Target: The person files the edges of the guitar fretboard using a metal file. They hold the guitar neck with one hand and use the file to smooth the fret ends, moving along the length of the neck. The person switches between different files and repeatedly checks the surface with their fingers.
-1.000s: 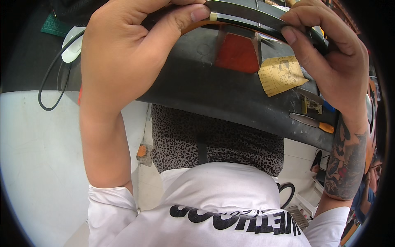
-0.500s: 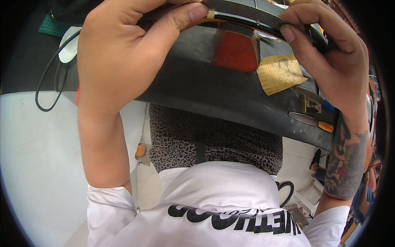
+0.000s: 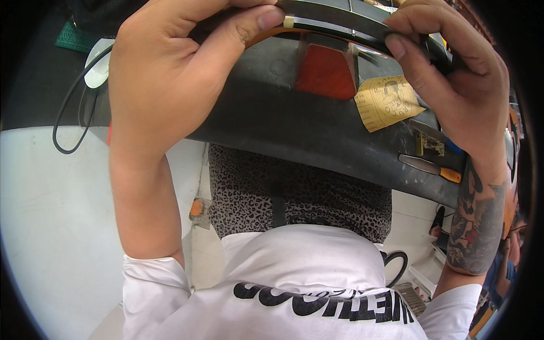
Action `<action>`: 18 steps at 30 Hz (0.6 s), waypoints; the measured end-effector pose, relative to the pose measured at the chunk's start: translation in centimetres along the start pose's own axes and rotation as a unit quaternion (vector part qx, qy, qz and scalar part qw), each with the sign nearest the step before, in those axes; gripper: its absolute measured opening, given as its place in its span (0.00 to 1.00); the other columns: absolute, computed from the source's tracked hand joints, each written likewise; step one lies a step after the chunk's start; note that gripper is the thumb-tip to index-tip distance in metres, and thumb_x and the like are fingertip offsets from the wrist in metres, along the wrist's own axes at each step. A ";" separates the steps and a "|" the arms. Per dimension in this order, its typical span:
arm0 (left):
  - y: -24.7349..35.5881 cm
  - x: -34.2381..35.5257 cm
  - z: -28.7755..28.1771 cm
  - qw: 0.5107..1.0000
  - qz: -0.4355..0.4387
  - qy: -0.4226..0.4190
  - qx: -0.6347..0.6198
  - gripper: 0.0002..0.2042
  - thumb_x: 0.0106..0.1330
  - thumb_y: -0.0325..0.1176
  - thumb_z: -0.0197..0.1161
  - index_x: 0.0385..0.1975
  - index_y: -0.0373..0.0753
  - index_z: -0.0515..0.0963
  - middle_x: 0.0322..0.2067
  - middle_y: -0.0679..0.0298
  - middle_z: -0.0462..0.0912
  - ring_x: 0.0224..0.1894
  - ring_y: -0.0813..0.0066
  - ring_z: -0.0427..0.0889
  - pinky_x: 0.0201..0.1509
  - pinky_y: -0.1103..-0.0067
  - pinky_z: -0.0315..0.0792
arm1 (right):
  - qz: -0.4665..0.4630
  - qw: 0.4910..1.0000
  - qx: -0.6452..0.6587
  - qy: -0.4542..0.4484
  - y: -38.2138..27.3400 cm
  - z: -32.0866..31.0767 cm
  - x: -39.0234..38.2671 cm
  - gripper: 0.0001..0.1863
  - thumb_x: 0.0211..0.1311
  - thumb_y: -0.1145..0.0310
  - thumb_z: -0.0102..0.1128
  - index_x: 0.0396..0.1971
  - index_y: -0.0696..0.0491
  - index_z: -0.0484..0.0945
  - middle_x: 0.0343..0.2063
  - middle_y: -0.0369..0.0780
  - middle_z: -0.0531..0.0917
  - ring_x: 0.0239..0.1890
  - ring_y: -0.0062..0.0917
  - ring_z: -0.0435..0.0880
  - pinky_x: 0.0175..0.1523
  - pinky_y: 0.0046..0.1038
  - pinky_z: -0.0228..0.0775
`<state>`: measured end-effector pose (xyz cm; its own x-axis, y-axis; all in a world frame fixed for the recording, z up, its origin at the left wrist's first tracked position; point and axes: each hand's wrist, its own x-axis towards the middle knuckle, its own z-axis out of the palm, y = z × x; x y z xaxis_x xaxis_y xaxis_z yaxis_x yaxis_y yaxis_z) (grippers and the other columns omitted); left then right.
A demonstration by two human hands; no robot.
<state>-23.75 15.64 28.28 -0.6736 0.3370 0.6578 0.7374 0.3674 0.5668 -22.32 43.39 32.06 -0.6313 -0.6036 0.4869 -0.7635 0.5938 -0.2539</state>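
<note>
Both my hands are raised at the top of the view, holding what looks like a guitar neck [image 3: 334,18], a long dark bar with a glossy black edge, thin metal crosslines and a cream piece near its left part. My left hand [image 3: 175,73] pinches it at the left, thumb along the near edge beside the cream piece. At the right, my right hand [image 3: 453,73] grips it between thumb and bent fingers. Its far side and both ends are out of view or hidden behind my hands.
On the dark bench [image 3: 255,107] lie a red-faced block [image 3: 326,71], a yellow printed paper [image 3: 388,102], an orange-handled flat tool [image 3: 430,168], a small brass-coloured metal piece [image 3: 429,144] and a blue-handled tool [image 3: 453,146]. A black cable [image 3: 55,133] loops at the left edge.
Both hands keep their hold and the guitar neck stays almost in place. The whole view has shifted very slightly.
</note>
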 end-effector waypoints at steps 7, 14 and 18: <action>0.1 0.0 0.0 0.999 0.018 -0.001 0.029 0.03 0.61 0.17 0.68 0.33 0.27 0.83 0.33 0.56 0.84 0.35 0.74 0.82 0.37 0.81 0.75 | 0.000 1.000 0.004 0.005 0.1 -0.1 0.0 0.06 0.61 0.80 0.66 0.38 0.61 0.83 0.34 0.40 0.84 0.36 0.19 0.81 0.42 0.22 0.71; -0.6 -0.6 -1.6 0.997 0.029 -0.044 0.065 0.06 0.66 0.25 0.70 0.41 0.34 0.87 0.41 0.60 0.89 0.42 0.77 0.86 0.46 0.84 0.78 | 0.000 1.000 0.006 0.010 0.1 -0.1 0.0 0.06 0.61 0.80 0.66 0.38 0.61 0.83 0.34 0.40 0.84 0.35 0.19 0.81 0.42 0.22 0.71; -0.6 -0.6 -1.6 0.996 0.037 -0.046 0.070 0.06 0.66 0.25 0.70 0.41 0.34 0.87 0.41 0.60 0.89 0.42 0.78 0.86 0.45 0.85 0.78 | -0.001 1.000 0.007 0.010 0.2 -0.1 -0.1 0.06 0.61 0.80 0.66 0.37 0.61 0.83 0.33 0.40 0.84 0.35 0.19 0.81 0.41 0.22 0.71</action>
<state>-23.69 13.83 28.29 -0.6243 0.4431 0.6434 0.7752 0.4531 0.4402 -22.38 43.58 32.05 -0.6268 -0.5938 0.5046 -0.7668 0.5851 -0.2640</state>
